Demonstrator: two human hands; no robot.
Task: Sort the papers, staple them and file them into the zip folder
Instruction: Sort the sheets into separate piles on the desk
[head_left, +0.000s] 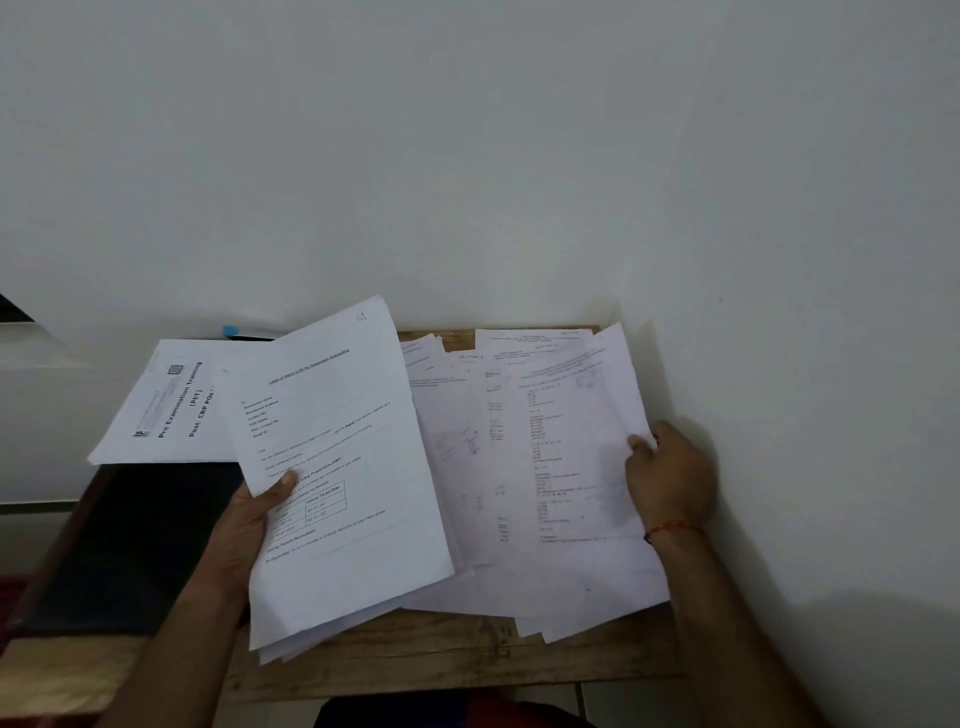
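Left hand (249, 525) grips a paper sheaf (337, 457) (thumb atop); right hand (670, 478) pinches a sheet (571, 441), fingers (644, 446) curled.

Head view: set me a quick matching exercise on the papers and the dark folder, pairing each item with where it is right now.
Items:
1. Letter of Intent sheet
2. Pre Examination Training sheet
3. dark folder
4. rightmost printed sheet

Places:
A. flat on the left side of the table, partly under item 2
B. pinched at its right edge by the right hand
C. gripped by the left hand, thumb on its face
D. far left, no hand on it

Pairs: 1-C, 2-D, 3-A, 4-B.
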